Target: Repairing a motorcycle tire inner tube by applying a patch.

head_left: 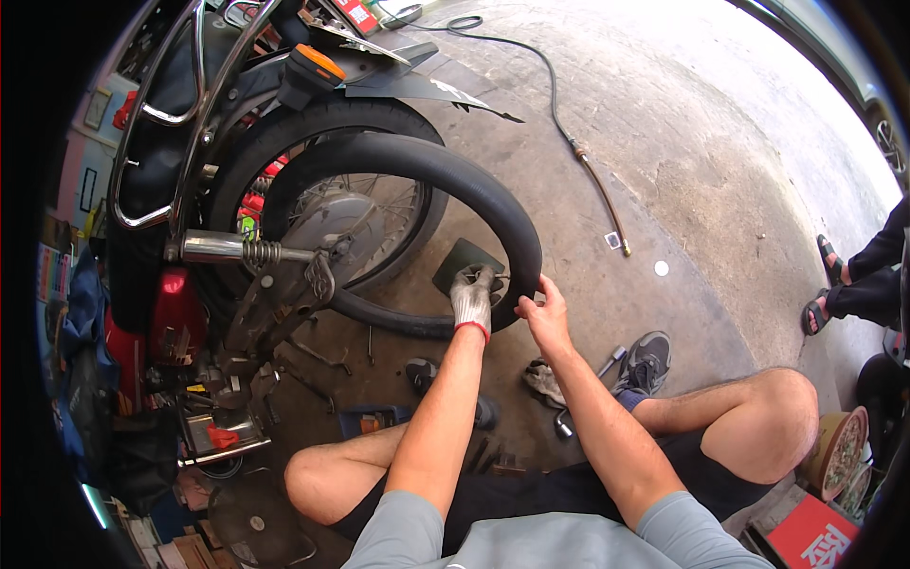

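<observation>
A black, rounded inner tube point(517, 213) stands in a loop in front of me, overlapping the motorcycle's rear wheel point(327, 128). My left hand point(472, 296), in a whitish knit glove with a red cuff, is closed at the tube's inner side. Its fingertips pinch the small metal valve stem point(500, 277) there. Bare and on the outer side, my right hand point(547, 320) grips the same stretch of tube, thumb toward me; some of its fingertips are hidden behind the rubber. A dark square pad point(462, 261) lies on the floor, partly behind my left hand.
A loose glove point(545, 382) and a socket wrench point(565, 423) lie between my feet. Left of me are a blue tool tray point(372, 419) and the motorcycle's shock absorber point(213, 247). An air hose point(553, 90) crosses the concrete; another person's sandalled feet point(817, 313) are at right.
</observation>
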Action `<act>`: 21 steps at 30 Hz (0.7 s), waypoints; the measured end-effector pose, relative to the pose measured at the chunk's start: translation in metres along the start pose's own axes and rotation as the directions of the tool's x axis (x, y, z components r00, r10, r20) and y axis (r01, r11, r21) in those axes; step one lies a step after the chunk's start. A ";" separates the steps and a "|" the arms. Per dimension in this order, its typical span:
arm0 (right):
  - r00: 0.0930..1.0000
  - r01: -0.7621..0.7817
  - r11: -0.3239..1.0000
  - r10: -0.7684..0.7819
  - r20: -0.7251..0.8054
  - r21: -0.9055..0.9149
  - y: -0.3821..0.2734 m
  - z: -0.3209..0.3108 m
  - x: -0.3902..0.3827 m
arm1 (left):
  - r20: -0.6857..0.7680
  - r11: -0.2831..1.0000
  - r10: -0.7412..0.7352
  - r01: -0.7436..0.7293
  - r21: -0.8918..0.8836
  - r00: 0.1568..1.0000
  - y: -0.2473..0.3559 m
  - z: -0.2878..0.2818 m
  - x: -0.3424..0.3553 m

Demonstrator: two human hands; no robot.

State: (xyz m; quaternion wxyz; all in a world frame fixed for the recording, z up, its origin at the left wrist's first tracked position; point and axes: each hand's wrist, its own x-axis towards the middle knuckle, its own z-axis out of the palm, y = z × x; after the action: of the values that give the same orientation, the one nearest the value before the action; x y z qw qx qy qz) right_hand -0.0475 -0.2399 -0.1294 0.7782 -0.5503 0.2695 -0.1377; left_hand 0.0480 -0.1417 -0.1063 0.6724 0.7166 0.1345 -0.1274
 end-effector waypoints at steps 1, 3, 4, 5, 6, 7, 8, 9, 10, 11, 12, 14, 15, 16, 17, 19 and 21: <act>1.000 0.004 1.000 -0.004 -0.001 0.001 0.000 0.000 0.000 | -0.001 1.000 0.014 -0.014 0.008 1.000 -0.001 0.000 0.001; 1.000 0.002 1.000 -0.002 -0.002 0.001 -0.001 0.000 0.000 | -0.008 0.999 0.032 -0.032 0.028 0.999 -0.004 -0.001 0.003; 1.000 -0.004 1.000 0.004 -0.002 0.001 -0.001 0.000 -0.001 | -0.013 0.999 0.037 -0.036 0.040 0.999 -0.005 -0.001 0.006; 0.999 -0.038 0.999 0.038 -0.013 -0.008 -0.001 0.000 -0.001 | -0.027 0.998 0.013 -0.011 0.057 1.000 -0.006 -0.001 0.008; 1.000 -0.011 1.000 0.011 -0.004 0.001 -0.002 0.000 -0.002 | -0.014 0.996 0.043 -0.041 0.074 0.999 -0.006 0.000 0.010; 1.000 -0.012 1.000 0.012 -0.006 0.001 -0.002 0.000 -0.002 | -0.009 0.994 0.044 -0.043 0.097 0.999 -0.007 0.000 0.013; 0.999 -0.034 0.999 0.034 -0.015 -0.005 -0.002 0.000 -0.002 | -0.012 0.992 0.027 -0.025 0.121 1.000 -0.008 0.000 0.015; 1.000 -0.012 1.000 0.012 -0.006 0.003 -0.002 0.001 -0.002 | -0.011 0.991 0.065 -0.064 0.119 0.998 -0.009 0.000 0.016; 1.000 -0.011 1.000 0.011 -0.003 0.003 -0.003 0.001 -0.002 | -0.019 0.990 0.086 -0.083 0.118 0.996 -0.011 0.001 0.017; 1.000 -0.028 1.000 0.028 -0.010 -0.005 -0.002 0.001 -0.002 | -0.026 0.992 0.074 -0.071 0.101 0.997 -0.013 0.001 0.018; 1.000 -0.010 1.000 0.010 0.001 0.007 -0.002 0.001 -0.002 | -0.034 0.986 0.106 -0.101 0.132 0.994 -0.015 0.001 0.020; 0.999 -0.040 0.999 0.040 -0.008 -0.001 -0.002 0.001 -0.001 | -0.051 0.982 0.108 -0.098 0.163 0.993 -0.019 0.001 0.024; 1.000 -0.011 1.000 0.011 0.003 0.013 -0.002 0.001 -0.001 | -0.064 0.963 0.176 -0.158 0.218 0.982 -0.020 0.001 0.026; 1.000 -0.011 1.000 0.011 0.003 0.013 -0.001 0.001 -0.001 | -0.072 0.938 0.243 -0.215 0.273 0.967 -0.022 0.002 0.028; 0.999 -0.039 0.999 0.039 -0.006 0.002 -0.001 0.001 -0.001 | -0.090 0.929 0.250 -0.212 0.304 0.964 -0.023 0.002 0.031; 1.000 -0.013 1.000 0.013 0.000 0.007 -0.001 0.001 -0.001 | -0.094 0.859 0.325 -0.252 0.446 0.941 -0.025 -0.001 0.035; 1.000 -0.012 1.000 0.012 -0.001 0.006 -0.001 0.001 -0.001 | -0.110 0.823 0.345 -0.244 0.512 0.932 -0.027 -0.004 0.040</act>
State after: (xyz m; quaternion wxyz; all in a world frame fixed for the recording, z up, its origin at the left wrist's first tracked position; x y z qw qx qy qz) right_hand -0.0474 -0.2388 -0.1280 0.7806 -0.5462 0.2727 -0.1340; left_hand 0.0755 -0.1351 -0.1455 0.4632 0.8845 0.0511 0.0202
